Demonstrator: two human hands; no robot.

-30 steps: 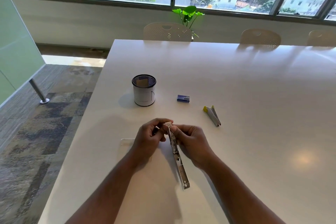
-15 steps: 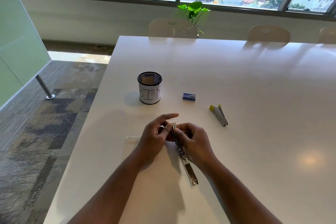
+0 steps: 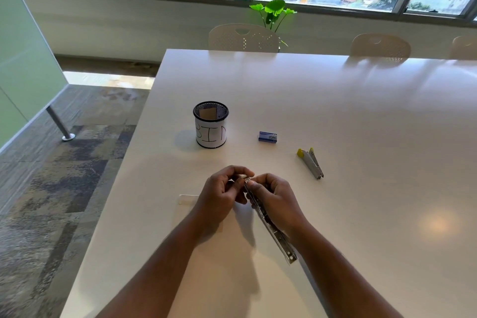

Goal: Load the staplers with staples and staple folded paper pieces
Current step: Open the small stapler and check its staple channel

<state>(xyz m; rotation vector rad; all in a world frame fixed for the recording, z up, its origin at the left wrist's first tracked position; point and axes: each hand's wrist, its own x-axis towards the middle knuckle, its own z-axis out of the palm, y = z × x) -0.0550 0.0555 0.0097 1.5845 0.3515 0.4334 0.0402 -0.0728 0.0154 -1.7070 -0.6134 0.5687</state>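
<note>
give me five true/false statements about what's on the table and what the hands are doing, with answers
1. The right hand grips the opened stapler. True.
2. The blue staple box lies inside the mesh cup. False: it lies on the table, to the right of the cup.
3. The second stapler with yellow ends lies on the table, untouched. True.
4. The left hand rests flat on the table. False: its fingers are curled at the far tip of the opened stapler.
5. The cup has tipped over. False: it stands upright.
</note>
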